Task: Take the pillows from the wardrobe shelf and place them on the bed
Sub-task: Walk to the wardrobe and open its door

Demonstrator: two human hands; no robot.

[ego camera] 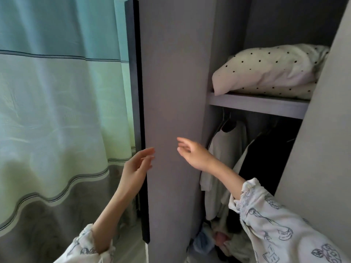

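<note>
I see two soft, light cream black-dotted pillows (269, 71) at 2 o'clock on grey wardrobe shelf (256, 105); left hand (137, 166) & right hand (191, 152) released, empty; I'd take the near corner.

Left: curtain (57, 111) in broad bands of teal, pale green and grey, parted by thin dark stripes, glowing with daylight from behind. Beside it, open grey door (171, 111) with a dark edge (137, 92), standing nearly edge-on. Right: second pale door (322, 149), tilted across the corner. Between them, dim grey interior with back wall (284, 19). Below, hangers (226, 122) carrying a white garment (228, 158) and a black garment (266, 158). At the bottom, crumpled clothes (214, 242) heaped in shadow.
</note>
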